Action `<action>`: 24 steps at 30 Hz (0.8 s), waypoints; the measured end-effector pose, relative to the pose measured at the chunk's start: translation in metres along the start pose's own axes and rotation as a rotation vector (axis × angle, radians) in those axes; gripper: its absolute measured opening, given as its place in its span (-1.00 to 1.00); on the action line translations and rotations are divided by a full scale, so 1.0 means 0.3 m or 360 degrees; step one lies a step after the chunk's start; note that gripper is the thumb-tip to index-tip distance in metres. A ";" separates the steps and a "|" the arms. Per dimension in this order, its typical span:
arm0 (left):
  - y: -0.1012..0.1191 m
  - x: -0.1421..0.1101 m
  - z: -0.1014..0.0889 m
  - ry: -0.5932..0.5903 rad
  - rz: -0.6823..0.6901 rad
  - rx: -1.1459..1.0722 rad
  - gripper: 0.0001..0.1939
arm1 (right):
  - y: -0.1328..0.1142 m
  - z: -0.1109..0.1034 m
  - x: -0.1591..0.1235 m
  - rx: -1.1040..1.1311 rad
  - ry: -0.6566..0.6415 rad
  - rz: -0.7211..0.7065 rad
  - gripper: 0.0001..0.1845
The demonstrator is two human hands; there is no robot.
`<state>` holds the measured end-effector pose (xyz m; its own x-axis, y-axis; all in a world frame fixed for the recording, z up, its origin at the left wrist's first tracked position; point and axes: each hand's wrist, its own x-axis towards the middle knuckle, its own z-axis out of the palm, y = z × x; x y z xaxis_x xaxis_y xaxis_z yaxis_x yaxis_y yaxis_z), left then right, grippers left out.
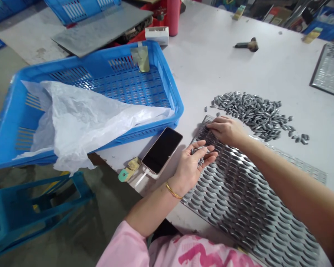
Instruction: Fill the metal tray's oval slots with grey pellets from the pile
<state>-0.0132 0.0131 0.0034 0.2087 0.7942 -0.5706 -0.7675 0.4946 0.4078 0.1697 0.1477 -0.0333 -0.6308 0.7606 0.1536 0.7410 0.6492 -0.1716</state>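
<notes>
Both hands are over a large perforated metal tray (239, 200) on a white table (211, 74). The left hand (189, 170), with fingers spread and slightly curled, holds a few grey pellets (199, 155) loosely among the fingertips. The right hand (225, 130) lies open with its fingers close together, resting on the upper corner of the tray. Most of the tray's oval dimples hold a pellet (the far corner under the right hand is hard to make out).

Left of the tray, a blue plastic crate (178, 107) sits on the table edge, with a crumpled white plastic bag (83, 122) draped across it. Just right of the hands and above the tray lies a loose heap of pellets (253, 115), with a few strays scattered around it. A second perforated tray (332, 70) lies at the far right, and a grey board (100, 27) rests tilted at the far left. Below the table, a blue plastic stool (30, 218) stands on the floor.

A phone (161, 150) lies face up between the crate and the left hand, with a white cable (141, 180) at its lower end. Farther off stand a red flask (172, 16) and a white box (157, 35), and a short-handled hammer (246, 45) lies on the table. A gold bangle (174, 190) circles the left wrist.
</notes>
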 end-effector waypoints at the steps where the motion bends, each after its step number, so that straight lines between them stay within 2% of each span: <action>1: -0.001 0.001 0.001 0.0007 0.0001 0.0004 -0.78 | 0.006 -0.007 0.003 0.0027 -0.0021 -0.0001 -0.66; 3: -0.002 0.003 0.001 0.0000 0.0012 0.0009 -0.80 | 0.007 -0.026 0.002 0.0123 -0.0026 0.0040 -0.68; 5: -0.003 0.006 0.000 -0.0018 0.0026 0.0009 -0.79 | -0.014 -0.056 -0.013 0.0267 0.0052 0.0150 -0.69; 8: -0.004 0.013 -0.004 -0.0031 0.0077 0.0020 -0.74 | -0.095 -0.117 -0.073 0.0591 0.0192 0.0343 -0.72; 11: -0.010 0.022 -0.011 -0.0038 0.0100 0.0057 -0.72 | -0.201 -0.166 -0.149 0.1015 0.0043 0.0409 -0.75; 14: -0.018 0.029 -0.017 -0.0055 0.0069 0.0073 -0.73 | -0.269 -0.173 -0.195 0.1399 -0.0063 0.0562 -0.74; 18: -0.022 0.026 -0.015 -0.0040 0.0080 0.0109 -0.75 | -0.280 -0.141 -0.199 0.1803 -0.0038 0.0931 -0.68; 21: -0.017 0.020 -0.006 -0.0031 0.0116 0.0151 -0.76 | -0.276 -0.130 -0.191 0.1812 -0.0028 0.0959 -0.69; 24: -0.011 0.019 0.000 -0.0001 0.0124 0.0146 -0.73 | -0.252 -0.127 -0.169 0.1533 0.0089 0.0829 -0.74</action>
<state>-0.0096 0.0159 -0.0012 0.1513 0.8317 -0.5342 -0.7228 0.4618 0.5142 0.1544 0.0597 0.0089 -0.2630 0.9574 -0.1189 0.4080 -0.0013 -0.9130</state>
